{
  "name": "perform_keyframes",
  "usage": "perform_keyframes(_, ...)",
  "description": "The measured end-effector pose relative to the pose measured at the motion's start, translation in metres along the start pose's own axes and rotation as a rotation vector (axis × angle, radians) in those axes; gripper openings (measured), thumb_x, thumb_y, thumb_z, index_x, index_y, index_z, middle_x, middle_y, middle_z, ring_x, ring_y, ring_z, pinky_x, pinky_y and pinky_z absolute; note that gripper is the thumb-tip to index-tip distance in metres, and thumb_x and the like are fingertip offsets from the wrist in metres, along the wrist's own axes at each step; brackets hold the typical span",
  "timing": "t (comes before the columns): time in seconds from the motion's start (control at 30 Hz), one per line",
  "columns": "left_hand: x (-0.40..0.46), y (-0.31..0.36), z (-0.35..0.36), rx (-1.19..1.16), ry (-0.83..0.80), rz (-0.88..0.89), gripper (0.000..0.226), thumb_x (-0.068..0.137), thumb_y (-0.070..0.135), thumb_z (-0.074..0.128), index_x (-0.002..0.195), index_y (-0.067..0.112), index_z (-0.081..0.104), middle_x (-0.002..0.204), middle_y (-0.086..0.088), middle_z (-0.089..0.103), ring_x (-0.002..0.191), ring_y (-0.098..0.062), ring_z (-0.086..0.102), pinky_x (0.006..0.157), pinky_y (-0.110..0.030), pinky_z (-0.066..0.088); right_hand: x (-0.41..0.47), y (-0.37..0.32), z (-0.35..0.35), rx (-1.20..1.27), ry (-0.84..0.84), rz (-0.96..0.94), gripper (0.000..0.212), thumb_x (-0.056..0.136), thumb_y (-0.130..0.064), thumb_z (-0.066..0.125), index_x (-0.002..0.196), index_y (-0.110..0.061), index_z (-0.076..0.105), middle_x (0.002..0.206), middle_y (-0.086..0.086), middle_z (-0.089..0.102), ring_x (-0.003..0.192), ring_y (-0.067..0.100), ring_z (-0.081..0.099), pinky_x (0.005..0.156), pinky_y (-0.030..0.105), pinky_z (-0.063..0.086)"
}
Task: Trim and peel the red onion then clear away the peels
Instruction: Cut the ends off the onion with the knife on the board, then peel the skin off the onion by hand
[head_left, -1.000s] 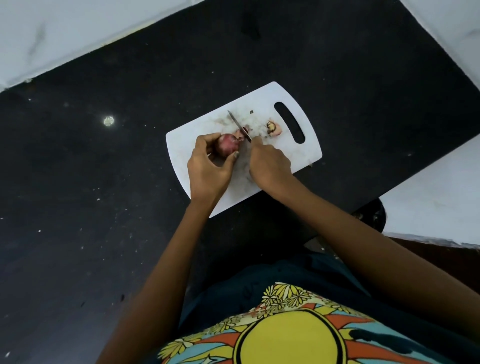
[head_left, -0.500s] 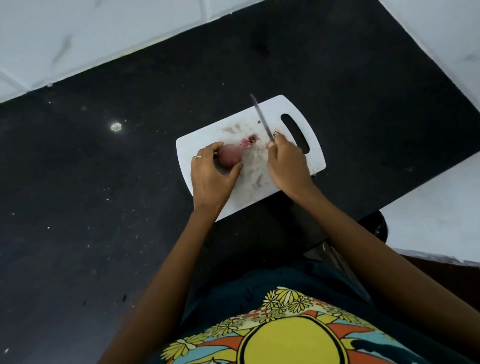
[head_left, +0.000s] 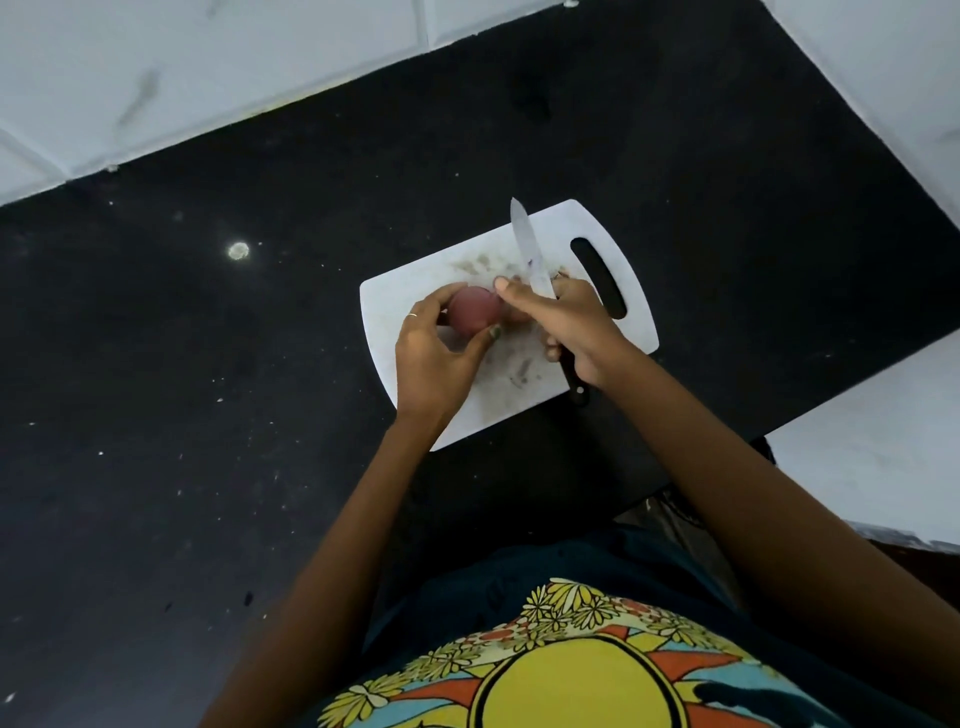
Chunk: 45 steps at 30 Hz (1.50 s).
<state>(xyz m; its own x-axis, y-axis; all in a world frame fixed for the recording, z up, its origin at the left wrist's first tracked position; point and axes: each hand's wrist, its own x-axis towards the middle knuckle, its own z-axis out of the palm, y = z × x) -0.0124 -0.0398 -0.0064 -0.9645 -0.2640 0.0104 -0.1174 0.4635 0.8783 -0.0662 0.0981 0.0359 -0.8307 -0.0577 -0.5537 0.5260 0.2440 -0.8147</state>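
Left hand (head_left: 434, 358) cups red onion (head_left: 474, 310) on cutting board (head_left: 631, 317) — right hand (head_left: 571, 327), clamped on knife (head_left: 530, 254), touches onion's right end; blade points away, up.

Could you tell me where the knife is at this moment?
In the right hand, the knife points away over the white cutting board, just right of the red onion.
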Motion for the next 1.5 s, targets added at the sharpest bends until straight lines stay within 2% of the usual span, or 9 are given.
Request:
perform_keyframes(0.13,0.001,0.006,-0.002,-0.05,-0.028,0.038,0.05,0.075,0.02,0.079,0.12,0.013,0.059,0.115,0.0,0.062,0.095,-0.006,0.056,0.078,-0.006,0.043,0.003,-0.001,0.003,0.163,-0.032,0.069,0.018,0.08,-0.031,0.075,0.076,-0.016,0.065,0.062,0.001,0.06,0.036,0.006,0.035,0.034,0.017,0.028)
perform_keyframes(0.27,0.0,0.007,-0.001,-0.092,-0.062,0.032,0.051,0.074,0.016,0.079,0.12,0.014,0.059,0.112,0.003,0.062,0.098,-0.011,0.06,0.078,-0.014,0.05,0.006,-0.001,0.002,0.224,-0.033,0.067,0.009,0.081,-0.016,0.074,0.085,-0.011,0.068,0.063,0.002,0.06,0.032,0.003,0.038,0.033,0.017,0.029)
perform_keyframes(0.47,-0.002,0.01,-0.002,-0.19,-0.102,-0.055,0.052,0.073,0.012,0.08,0.121,0.011,0.058,0.109,0.006,0.061,0.094,0.0,0.059,0.074,-0.01,0.048,0.01,-0.001,0.003,0.177,0.166,-0.03,0.008,0.079,-0.007,0.073,0.085,-0.011,0.069,0.075,0.004,0.067,0.041,0.001,0.048,0.036,0.017,0.034)
perform_keyframes(0.6,0.0,0.01,-0.004,-0.211,-0.073,-0.077,0.053,0.074,0.015,0.08,0.122,0.012,0.058,0.112,0.002,0.061,0.095,-0.006,0.059,0.075,-0.014,0.05,0.018,0.004,-0.005,-0.016,0.307,-0.175,0.017,0.078,-0.019,0.077,0.09,-0.008,0.071,0.082,0.002,0.071,0.065,0.004,0.063,0.048,0.01,0.043)
perform_keyframes(0.8,0.005,0.006,-0.006,-0.236,-0.045,-0.101,0.053,0.074,0.015,0.08,0.122,0.013,0.058,0.113,0.003,0.061,0.097,-0.007,0.06,0.082,-0.026,0.055,0.019,0.022,-0.014,-0.36,0.126,-0.192,0.016,0.075,-0.017,0.075,0.089,-0.011,0.07,0.085,-0.001,0.07,0.083,0.016,0.067,0.073,0.032,0.055)
perform_keyframes(0.97,0.005,0.004,-0.007,-0.245,-0.023,-0.111,0.053,0.074,0.014,0.08,0.123,0.012,0.058,0.113,0.003,0.06,0.098,-0.007,0.06,0.08,-0.024,0.055,0.009,0.02,-0.01,-0.351,0.288,-0.28,0.017,0.085,-0.025,0.058,0.097,-0.014,0.064,0.094,0.007,0.064,0.076,0.014,0.06,0.072,0.033,0.051)
perform_keyframes(1.13,0.006,0.011,-0.013,-0.326,0.116,-0.14,0.047,0.075,0.011,0.078,0.119,0.014,0.061,0.113,0.0,0.063,0.094,-0.003,0.061,0.071,-0.018,0.051,-0.003,0.006,-0.001,-0.47,0.124,-0.37,0.018,0.092,-0.012,0.043,0.08,-0.015,0.056,0.086,0.003,0.049,0.074,0.016,0.051,0.07,0.031,0.037)
perform_keyframes(1.27,0.009,0.018,-0.02,-0.37,0.282,-0.063,0.047,0.077,0.012,0.076,0.121,0.009,0.059,0.119,-0.005,0.061,0.1,-0.013,0.061,0.069,-0.022,0.052,-0.016,0.016,0.022,-0.814,-0.005,-0.453,0.03,0.096,-0.017,0.045,0.119,-0.005,0.06,0.112,0.017,0.058,0.103,0.032,0.057,0.09,0.042,0.048)
perform_keyframes(1.5,0.015,0.023,-0.022,-0.361,0.211,-0.039,0.049,0.075,0.011,0.077,0.12,0.005,0.059,0.121,-0.007,0.06,0.1,-0.013,0.063,0.074,-0.022,0.053,-0.016,0.029,0.043,-1.079,0.142,-0.604,0.025,0.091,-0.028,0.06,0.11,-0.013,0.062,0.11,0.007,0.062,0.099,0.029,0.06,0.068,0.036,0.046)
